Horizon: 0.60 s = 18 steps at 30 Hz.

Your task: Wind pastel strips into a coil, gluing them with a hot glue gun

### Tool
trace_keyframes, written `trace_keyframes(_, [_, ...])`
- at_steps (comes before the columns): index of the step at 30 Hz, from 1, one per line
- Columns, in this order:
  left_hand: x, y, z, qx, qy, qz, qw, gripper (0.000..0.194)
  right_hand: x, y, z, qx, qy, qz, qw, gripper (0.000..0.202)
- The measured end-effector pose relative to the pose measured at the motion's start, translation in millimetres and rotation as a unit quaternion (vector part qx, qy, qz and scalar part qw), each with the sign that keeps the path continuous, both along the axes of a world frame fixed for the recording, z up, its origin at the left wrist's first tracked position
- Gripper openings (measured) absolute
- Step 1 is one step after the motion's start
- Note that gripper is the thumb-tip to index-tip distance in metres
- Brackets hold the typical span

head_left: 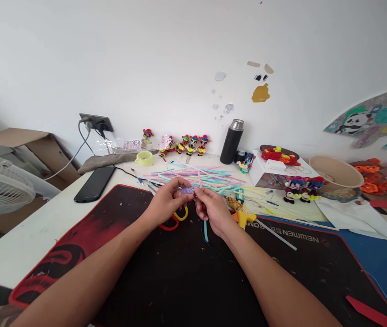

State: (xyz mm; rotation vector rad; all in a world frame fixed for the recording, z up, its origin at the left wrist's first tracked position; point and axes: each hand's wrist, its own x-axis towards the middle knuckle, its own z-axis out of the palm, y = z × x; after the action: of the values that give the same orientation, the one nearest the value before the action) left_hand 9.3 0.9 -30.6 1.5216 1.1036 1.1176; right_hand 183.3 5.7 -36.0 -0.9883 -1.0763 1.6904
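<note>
My left hand [171,198] is closed around a small lavender coil [186,190], which looks like wound pipe cleaner. Right beside it, my right hand [212,209] pinches a light blue pipe cleaner [206,231], its lower end hanging below the palm. The fingertips of both hands nearly meet, so the join between coil and strip is hidden. Scissors [169,225] with red and yellow handles lie partly under my left hand. A yellow glue gun [245,216] rests just right of my right wrist, with a translucent glue stick [277,234] behind it.
Behind the hands lies a pile of pastel pipe cleaners [186,175]. A black mouse pad [180,281] covers the front. Around are a phone [94,185], yellow tape roll [144,158], black flask [231,143], several small figures [193,146], a round bowl [336,171] and a fan [1,184].
</note>
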Motion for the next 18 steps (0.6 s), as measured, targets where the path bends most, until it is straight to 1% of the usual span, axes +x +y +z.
trace_keyframes(3, [0.4, 1.2, -0.3, -0.005, -0.025, 0.004, 1.000, 0.042, 0.6, 0.2, -0.2, -0.006, -0.001, 0.000, 1.000, 0.050])
trace_keyframes(11, [-1.1, 3.4, 5.0, -0.021, -0.081, 0.007, 0.996, 0.041, 0.9, -0.4, 1.7, -0.002, -0.001, 0.007, 1.000, 0.050])
trace_keyframes(18, [-6.5, 7.0, 2.6, -0.039, -0.164, 0.004, 0.986, 0.043, -0.3, -2.4, 3.3, 0.008, -0.003, 0.027, 1.000, 0.043])
